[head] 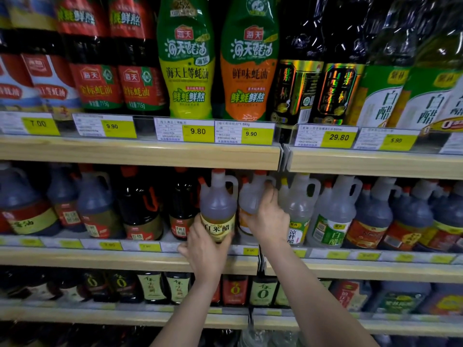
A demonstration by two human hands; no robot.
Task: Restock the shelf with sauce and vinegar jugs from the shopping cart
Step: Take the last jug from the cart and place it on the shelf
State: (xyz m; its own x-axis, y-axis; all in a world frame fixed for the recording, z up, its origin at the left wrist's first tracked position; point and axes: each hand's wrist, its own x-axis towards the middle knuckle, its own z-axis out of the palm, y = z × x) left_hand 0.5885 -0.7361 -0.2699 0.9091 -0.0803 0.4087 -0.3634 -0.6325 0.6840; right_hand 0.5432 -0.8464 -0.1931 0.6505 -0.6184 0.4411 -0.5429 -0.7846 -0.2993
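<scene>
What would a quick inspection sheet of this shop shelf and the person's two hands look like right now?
Surface: wooden middle shelf with yellow price tags along its front edge.
Job's things: white rice vinegar jug upright at the shelf front; a second pale jug beside it, to its right.
Clutter: dark soy sauce jugs to the left, white vinegar jugs to the right.
Hands: left hand grips the first jug's base; right hand has its fingers round the second jug.
Cables: nothing seen.
Surroundings: oyster sauce bottles on the shelf above; smaller bottles below. Shopping cart not in view.
</scene>
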